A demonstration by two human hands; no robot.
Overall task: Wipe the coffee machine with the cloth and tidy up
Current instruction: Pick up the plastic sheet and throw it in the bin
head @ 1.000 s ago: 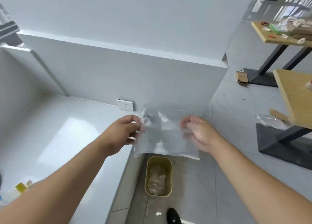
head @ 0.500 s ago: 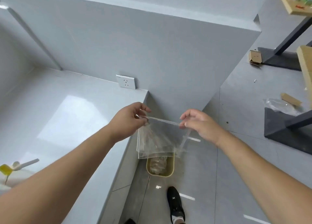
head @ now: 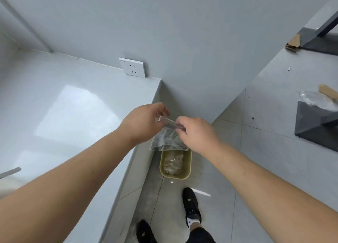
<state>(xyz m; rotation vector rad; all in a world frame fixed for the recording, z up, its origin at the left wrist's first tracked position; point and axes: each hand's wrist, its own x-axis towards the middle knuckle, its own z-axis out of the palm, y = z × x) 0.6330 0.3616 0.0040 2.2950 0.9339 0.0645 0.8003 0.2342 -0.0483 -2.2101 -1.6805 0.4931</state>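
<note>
Grey floor (head: 265, 151), bin (head: 175, 177); left hand (head: 144, 122), right hand (head: 197, 133), each grip tight on plastic bag (head: 164, 140).

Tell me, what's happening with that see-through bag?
A person is tidying up. The left hand and the right hand both pinch the top edge of a clear plastic bag, holding it in the air above a yellowish bin on the floor beside the grey counter. Crumpled clear plastic lies in the bin. The bag has not been dropped in yet.
</note>
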